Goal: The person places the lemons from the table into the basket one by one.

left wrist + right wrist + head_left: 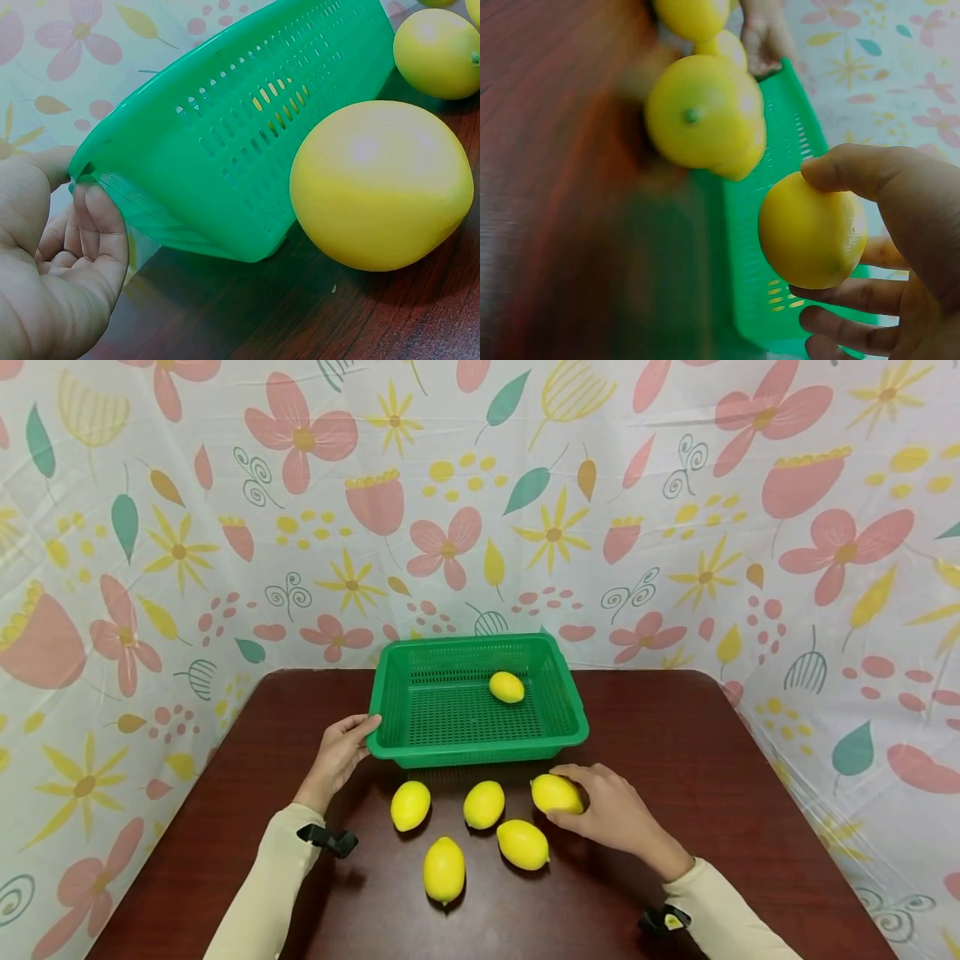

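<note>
A green perforated plastic basket (480, 755) stands on the table with one lemon (507, 687) inside, toward its right. My left hand (339, 762) pinches the basket's left rim, thumb above and fingers below, as the left wrist view shows. Just in front of the basket, my right hand (611, 811) holds a lemon (555, 794) between thumb and fingers; the right wrist view shows the same lemon (810, 232) in the grip. Nearby on the table lie several more lemons, among them one (523, 845) beside the held one.
Other lemons lie in front of the basket: one at left (410, 806), one in the middle (483, 804), one nearest me (444, 870). The dark red-brown table (675, 727) ends at the back against a flower-patterned cloth (465, 468).
</note>
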Demonstrator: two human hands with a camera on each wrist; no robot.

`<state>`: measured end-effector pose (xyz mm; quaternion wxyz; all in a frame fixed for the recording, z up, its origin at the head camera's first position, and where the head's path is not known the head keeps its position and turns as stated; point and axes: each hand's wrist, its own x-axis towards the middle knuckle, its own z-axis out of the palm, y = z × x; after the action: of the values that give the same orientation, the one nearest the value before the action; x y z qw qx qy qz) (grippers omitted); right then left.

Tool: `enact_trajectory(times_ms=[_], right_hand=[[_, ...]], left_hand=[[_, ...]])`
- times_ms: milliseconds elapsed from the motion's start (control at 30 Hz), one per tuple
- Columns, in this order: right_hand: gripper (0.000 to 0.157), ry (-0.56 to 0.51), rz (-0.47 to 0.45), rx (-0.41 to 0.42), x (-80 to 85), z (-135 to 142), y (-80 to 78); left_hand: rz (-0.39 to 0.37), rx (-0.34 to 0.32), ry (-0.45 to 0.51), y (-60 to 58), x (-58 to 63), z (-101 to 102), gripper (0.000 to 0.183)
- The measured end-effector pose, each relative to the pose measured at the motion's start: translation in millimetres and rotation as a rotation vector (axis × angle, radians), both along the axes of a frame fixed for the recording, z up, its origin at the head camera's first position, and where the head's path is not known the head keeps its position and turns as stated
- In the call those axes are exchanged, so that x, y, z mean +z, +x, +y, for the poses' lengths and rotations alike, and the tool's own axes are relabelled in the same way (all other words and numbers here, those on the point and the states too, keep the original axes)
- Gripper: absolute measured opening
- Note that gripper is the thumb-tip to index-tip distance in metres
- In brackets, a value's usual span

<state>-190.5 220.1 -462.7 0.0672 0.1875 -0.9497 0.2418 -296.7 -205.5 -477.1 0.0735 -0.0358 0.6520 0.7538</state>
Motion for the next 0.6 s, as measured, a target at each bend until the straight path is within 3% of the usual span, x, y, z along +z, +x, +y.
enact_trajectory(times_ms=[333, 600], right_hand=[[0.058, -0.005, 0.011, 0.092, 44.7, -3.4, -3.3], [0.054, 0.004, 0.003, 0.180, 79.8, -4.0, -20.4]], left_hand=[[0.000, 0.008, 0.003, -0.8, -0.8, -0.2, 0.047], [-0.022, 0.006, 0.017, -0.9, 0.1, 0.8, 0.051]])
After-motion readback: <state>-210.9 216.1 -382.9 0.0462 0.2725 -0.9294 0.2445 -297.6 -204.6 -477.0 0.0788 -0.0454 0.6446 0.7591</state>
